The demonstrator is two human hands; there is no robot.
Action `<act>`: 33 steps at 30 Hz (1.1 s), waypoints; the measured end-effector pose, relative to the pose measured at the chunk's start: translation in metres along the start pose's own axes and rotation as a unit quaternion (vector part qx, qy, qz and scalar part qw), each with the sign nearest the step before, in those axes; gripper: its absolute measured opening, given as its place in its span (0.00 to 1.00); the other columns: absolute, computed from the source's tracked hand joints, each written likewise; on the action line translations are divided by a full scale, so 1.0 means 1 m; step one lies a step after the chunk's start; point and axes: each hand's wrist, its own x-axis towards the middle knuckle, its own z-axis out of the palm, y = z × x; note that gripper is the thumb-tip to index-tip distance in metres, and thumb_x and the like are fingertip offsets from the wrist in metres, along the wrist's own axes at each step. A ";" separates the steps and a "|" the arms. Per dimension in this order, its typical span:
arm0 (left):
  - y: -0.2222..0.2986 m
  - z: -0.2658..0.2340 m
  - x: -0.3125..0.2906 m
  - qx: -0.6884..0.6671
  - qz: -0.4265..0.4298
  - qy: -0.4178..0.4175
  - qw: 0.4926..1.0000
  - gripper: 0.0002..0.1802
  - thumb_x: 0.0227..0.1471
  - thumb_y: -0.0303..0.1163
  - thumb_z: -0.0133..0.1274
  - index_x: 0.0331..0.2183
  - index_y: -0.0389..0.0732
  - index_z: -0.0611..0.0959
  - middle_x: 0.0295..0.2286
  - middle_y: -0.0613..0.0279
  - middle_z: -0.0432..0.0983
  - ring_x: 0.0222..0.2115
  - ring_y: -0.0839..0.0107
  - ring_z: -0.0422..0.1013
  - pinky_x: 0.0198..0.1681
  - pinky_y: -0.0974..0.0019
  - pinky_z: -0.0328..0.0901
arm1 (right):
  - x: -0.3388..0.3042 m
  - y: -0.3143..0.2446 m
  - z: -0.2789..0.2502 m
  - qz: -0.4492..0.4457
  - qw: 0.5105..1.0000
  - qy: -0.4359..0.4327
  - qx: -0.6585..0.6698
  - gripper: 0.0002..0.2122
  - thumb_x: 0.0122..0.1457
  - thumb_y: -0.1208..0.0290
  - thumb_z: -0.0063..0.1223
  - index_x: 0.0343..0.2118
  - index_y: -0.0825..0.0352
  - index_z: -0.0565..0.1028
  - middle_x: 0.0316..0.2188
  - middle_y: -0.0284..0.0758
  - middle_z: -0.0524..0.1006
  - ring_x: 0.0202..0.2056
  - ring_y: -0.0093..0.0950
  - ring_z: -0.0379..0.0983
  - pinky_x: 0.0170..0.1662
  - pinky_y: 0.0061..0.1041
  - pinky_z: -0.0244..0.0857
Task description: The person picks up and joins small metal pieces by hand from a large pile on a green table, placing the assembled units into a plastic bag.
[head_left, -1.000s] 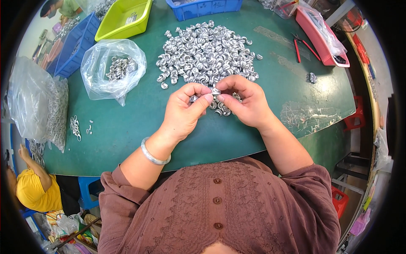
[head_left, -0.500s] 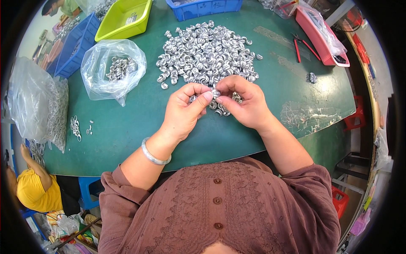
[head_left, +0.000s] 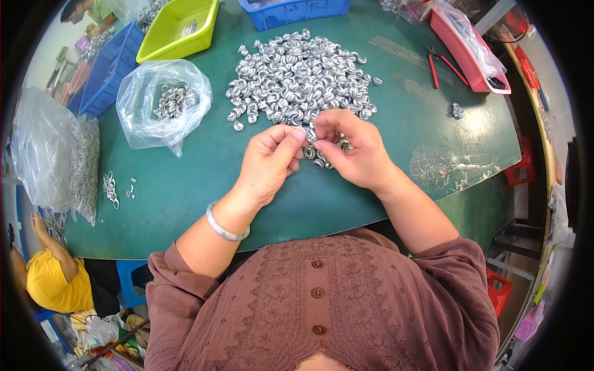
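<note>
Between my two hands, above the table, is a small curved silver metal piece (head_left: 310, 133) with dark markings. My left hand (head_left: 272, 157) pinches its left side between thumb and forefinger. The fingers of my right hand (head_left: 354, 148) close on its other side. Just beyond my fingertips spreads a large heap of similar silver pieces (head_left: 297, 77). A smaller cluster of darker metal pieces (head_left: 318, 158) lies beneath my hands, partly hidden by them.
To the left, an open clear plastic bag (head_left: 164, 130) holds metal pieces beside a fuller bag of rings (head_left: 86, 167). A lime-green tray (head_left: 154, 43) and blue bins (head_left: 297, 17) stand at the back. Red-handled pliers (head_left: 434, 71) lie by a pink basket (head_left: 455, 52). A person in yellow (head_left: 59, 278) sits at left.
The metal piece has turned slightly between my fingertips. My hands stay in nearly the same place; the view has shifted a little.
</note>
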 end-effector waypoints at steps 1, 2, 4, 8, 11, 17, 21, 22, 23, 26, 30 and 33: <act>0.000 0.000 0.000 -0.001 0.002 -0.004 1.000 0.10 0.51 0.37 0.47 0.24 0.42 0.76 0.17 0.72 0.66 0.15 0.84 0.59 0.17 0.82 0.53 | 0.000 -0.001 0.000 0.000 1.000 0.000 0.001 0.15 0.42 0.84 0.53 0.35 0.68 0.68 0.24 0.33 0.70 0.25 0.22 0.67 0.26 0.18 0.63; 0.000 0.000 0.000 -0.001 0.002 -0.003 1.000 0.10 0.51 0.37 0.47 0.24 0.42 0.76 0.17 0.72 0.66 0.15 0.84 0.59 0.17 0.82 0.53 | 0.000 -0.001 0.000 -0.004 1.000 -0.004 -0.005 0.15 0.43 0.84 0.53 0.36 0.68 0.68 0.24 0.33 0.70 0.25 0.22 0.68 0.27 0.18 0.63; -0.001 -0.001 0.001 0.025 -0.002 -0.014 1.000 0.11 0.51 0.37 0.47 0.24 0.41 0.75 0.16 0.72 0.66 0.15 0.84 0.59 0.17 0.82 0.53 | 0.000 -0.002 0.000 -0.007 1.000 -0.008 -0.012 0.15 0.43 0.84 0.52 0.36 0.68 0.68 0.24 0.33 0.70 0.25 0.23 0.68 0.27 0.19 0.63; 0.002 -0.004 0.002 0.022 -0.040 -0.007 0.999 0.11 0.50 0.36 0.47 0.23 0.40 0.75 0.15 0.70 0.66 0.14 0.83 0.59 0.16 0.80 0.53 | 0.000 -0.001 0.002 0.004 1.000 -0.015 0.022 0.15 0.44 0.85 0.50 0.37 0.68 0.68 0.26 0.33 0.71 0.27 0.21 0.69 0.28 0.18 0.63; 0.006 -0.006 0.005 -0.037 -0.101 -0.012 0.994 0.11 0.49 0.35 0.47 0.22 0.38 0.75 0.15 0.68 0.65 0.13 0.80 0.58 0.15 0.79 0.52 | -0.001 0.002 0.002 0.007 0.998 -0.004 0.056 0.15 0.45 0.86 0.49 0.37 0.68 0.67 0.27 0.33 0.71 0.28 0.21 0.69 0.28 0.17 0.63; 0.005 -0.012 0.006 -0.152 -0.146 -0.062 0.976 0.12 0.50 0.36 0.46 0.23 0.38 0.74 0.17 0.67 0.65 0.14 0.79 0.58 0.15 0.80 0.51 | 0.001 0.000 0.000 0.011 0.999 -0.001 0.043 0.11 0.45 0.85 0.49 0.33 0.68 0.70 0.27 0.33 0.72 0.27 0.22 0.70 0.28 0.17 0.63; 0.004 -0.013 0.006 -0.180 -0.148 -0.086 0.969 0.12 0.50 0.36 0.45 0.24 0.38 0.75 0.18 0.67 0.66 0.15 0.79 0.58 0.15 0.80 0.51 | 0.003 -0.002 -0.002 0.000 1.000 -0.008 0.004 0.05 0.46 0.83 0.50 0.27 0.68 0.72 0.25 0.33 0.72 0.26 0.23 0.69 0.27 0.19 0.62; 0.003 -0.013 0.006 -0.187 -0.148 -0.091 0.967 0.12 0.51 0.36 0.45 0.25 0.37 0.75 0.18 0.67 0.66 0.15 0.79 0.58 0.15 0.80 0.51 | 0.003 -0.002 -0.002 0.000 1.000 -0.008 0.004 0.05 0.46 0.83 0.50 0.27 0.68 0.72 0.25 0.33 0.72 0.26 0.23 0.69 0.27 0.19 0.62; 0.003 -0.014 0.007 -0.187 -0.148 -0.091 0.967 0.12 0.51 0.36 0.45 0.25 0.37 0.75 0.18 0.67 0.66 0.15 0.79 0.58 0.15 0.80 0.51 | 0.003 -0.002 -0.002 0.001 1.000 -0.011 0.002 0.05 0.45 0.83 0.51 0.27 0.68 0.72 0.24 0.33 0.72 0.26 0.23 0.69 0.27 0.19 0.62; 0.001 -0.014 0.007 -0.195 -0.143 -0.111 0.964 0.12 0.51 0.37 0.45 0.26 0.37 0.75 0.18 0.67 0.66 0.16 0.79 0.59 0.16 0.80 0.51 | 0.004 -0.004 -0.002 0.007 1.000 -0.012 0.008 0.05 0.45 0.83 0.51 0.27 0.68 0.72 0.23 0.34 0.71 0.25 0.24 0.69 0.26 0.19 0.62; -0.004 -0.012 0.006 -0.146 -0.107 -0.109 0.977 0.12 0.51 0.37 0.44 0.26 0.38 0.75 0.18 0.68 0.67 0.16 0.80 0.59 0.17 0.80 0.53 | 0.003 -0.004 -0.001 0.016 0.999 -0.008 0.035 0.05 0.45 0.83 0.52 0.27 0.68 0.72 0.23 0.34 0.71 0.25 0.25 0.69 0.26 0.20 0.61; -0.004 -0.010 0.005 -0.110 -0.081 -0.094 0.986 0.12 0.52 0.37 0.44 0.26 0.38 0.75 0.18 0.68 0.67 0.16 0.81 0.60 0.18 0.79 0.54 | 0.004 0.000 -0.002 -0.007 1.000 -0.010 0.010 0.05 0.44 0.82 0.53 0.26 0.68 0.72 0.22 0.34 0.71 0.24 0.25 0.69 0.26 0.20 0.62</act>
